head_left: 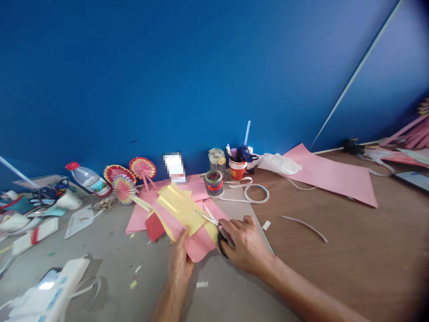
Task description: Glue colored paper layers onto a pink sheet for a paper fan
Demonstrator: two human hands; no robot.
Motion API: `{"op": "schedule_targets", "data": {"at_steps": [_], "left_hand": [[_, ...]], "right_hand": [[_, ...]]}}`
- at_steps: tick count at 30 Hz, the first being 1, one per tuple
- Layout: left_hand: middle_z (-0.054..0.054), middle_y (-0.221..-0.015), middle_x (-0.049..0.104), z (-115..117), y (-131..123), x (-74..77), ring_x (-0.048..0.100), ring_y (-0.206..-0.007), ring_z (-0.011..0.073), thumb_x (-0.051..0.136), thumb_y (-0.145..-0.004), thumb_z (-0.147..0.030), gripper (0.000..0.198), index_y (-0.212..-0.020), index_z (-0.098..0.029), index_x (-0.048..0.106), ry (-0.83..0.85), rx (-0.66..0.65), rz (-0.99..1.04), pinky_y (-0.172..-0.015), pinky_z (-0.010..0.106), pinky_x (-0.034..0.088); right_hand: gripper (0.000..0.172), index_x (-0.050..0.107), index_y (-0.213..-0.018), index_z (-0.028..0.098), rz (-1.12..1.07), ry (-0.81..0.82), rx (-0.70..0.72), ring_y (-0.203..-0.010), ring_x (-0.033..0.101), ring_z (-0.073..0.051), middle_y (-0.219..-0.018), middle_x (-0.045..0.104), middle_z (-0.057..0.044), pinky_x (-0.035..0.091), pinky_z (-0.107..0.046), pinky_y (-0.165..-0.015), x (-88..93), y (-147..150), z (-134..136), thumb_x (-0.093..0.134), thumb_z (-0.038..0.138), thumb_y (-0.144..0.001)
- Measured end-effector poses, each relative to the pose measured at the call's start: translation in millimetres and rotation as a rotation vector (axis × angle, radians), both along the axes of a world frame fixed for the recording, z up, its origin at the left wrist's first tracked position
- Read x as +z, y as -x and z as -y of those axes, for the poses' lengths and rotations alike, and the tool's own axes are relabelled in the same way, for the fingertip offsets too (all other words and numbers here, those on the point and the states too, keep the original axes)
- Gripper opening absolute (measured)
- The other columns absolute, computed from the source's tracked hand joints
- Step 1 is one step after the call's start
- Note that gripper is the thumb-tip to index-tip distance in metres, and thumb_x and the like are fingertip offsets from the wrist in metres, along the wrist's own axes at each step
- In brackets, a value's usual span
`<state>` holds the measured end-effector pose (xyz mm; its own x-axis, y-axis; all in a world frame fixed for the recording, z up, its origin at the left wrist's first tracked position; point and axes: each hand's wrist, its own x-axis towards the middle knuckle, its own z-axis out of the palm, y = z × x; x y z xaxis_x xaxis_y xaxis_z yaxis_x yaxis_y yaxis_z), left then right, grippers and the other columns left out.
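Two hands work over the grey mat [110, 241] at the front of the table [351, 250]: the left hand [181, 261] pinches the lower edge of the pink and yellow paper [177, 208] between thumb and fingers, holding it tilted up off the surface, while the right hand [244, 243] is curled closed around the black handles of the scissors [209, 218], whose blades are parted against the paper's right side. More pink sheets [139, 217] lie flat just behind. Farther back stand a jar [214, 182] of rubber bands, an orange cup [237, 170] and a tape roll [256, 193]; paper fans [124, 188] and a bottle [87, 178] lie to the left
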<state>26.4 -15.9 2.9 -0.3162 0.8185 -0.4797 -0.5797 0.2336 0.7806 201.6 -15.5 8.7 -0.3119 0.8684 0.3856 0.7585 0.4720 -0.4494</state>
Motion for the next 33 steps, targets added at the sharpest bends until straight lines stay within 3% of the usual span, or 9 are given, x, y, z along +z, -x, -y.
{"op": "schedule_targets", "data": {"at_steps": [10,19,33], "left_hand": [[0.007,-0.083,0.074,-0.4,-0.9,-0.7,0.071,-0.067,0.0197,0.068,-0.076,-0.021,0.018,-0.093,-0.014,0.067,0.009,0.022,0.002,-0.065,0.03,0.059],[0.011,-0.088,0.073,0.1,-0.1,0.2,0.071,-0.074,0.0236,0.071,-0.075,-0.026,0.024,-0.096,-0.015,0.067,0.011,-0.002,0.028,-0.072,0.036,0.059],[0.009,-0.092,0.073,-0.2,-1.7,2.8,0.071,-0.076,0.0221,0.068,-0.078,-0.022,0.023,-0.1,-0.017,0.065,0.0,0.021,0.036,-0.074,0.035,0.059]], "right_hand": [[0.031,0.061,-0.101,0.017,-0.007,-0.012,0.008,-0.061,0.052,-0.013,-0.069,0.064,0.0,0.02,-0.03,-0.069,-1.4,0.8,-3.2,0.048,0.013,-0.072],[0.033,0.06,-0.101,0.017,-0.055,-0.024,0.019,-0.059,0.051,-0.013,-0.069,0.064,0.0,0.019,-0.03,-0.068,-4.7,1.8,-2.9,0.047,0.011,-0.072],[0.027,0.059,-0.096,0.017,-0.005,-0.089,-0.001,-0.054,0.047,-0.012,-0.064,0.062,0.001,0.019,-0.03,-0.066,-6.8,2.8,-3.2,0.044,0.009,-0.075]]}}
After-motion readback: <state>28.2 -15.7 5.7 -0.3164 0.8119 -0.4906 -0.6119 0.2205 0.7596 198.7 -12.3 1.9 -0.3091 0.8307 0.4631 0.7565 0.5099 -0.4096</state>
